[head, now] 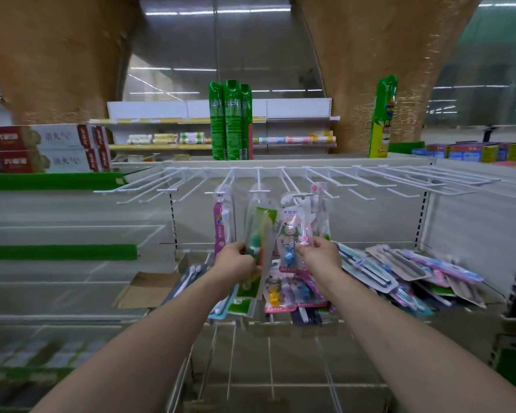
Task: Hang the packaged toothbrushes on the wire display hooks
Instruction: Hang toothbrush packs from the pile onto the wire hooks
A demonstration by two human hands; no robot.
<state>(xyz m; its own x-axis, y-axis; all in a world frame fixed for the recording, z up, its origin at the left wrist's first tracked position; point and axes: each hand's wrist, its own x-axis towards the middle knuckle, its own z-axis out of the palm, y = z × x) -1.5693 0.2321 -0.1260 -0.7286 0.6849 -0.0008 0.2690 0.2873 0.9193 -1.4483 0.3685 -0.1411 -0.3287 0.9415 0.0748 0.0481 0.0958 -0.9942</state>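
I had both arms stretched forward and up toward the row of white wire display hooks. My left hand had its fingers curled round the lower end of a clear blister pack holding a green and orange toothbrush, its long axis running nearly upright with a slight lean to the right. The top of that pack sat right at the tip of the hook in front of me, though I could not tell whether the hanging hole was already threaded on. My right hand pinched the lower part of a pink pack with a blue cartoon figure, which hung upright just beside the green one, its top by the next hook along. I judged the left hand the nearer one for the next push: the pack would need to travel back along the wire. A loose heap of packaged toothbrushes lay on the shelf below, to my right.
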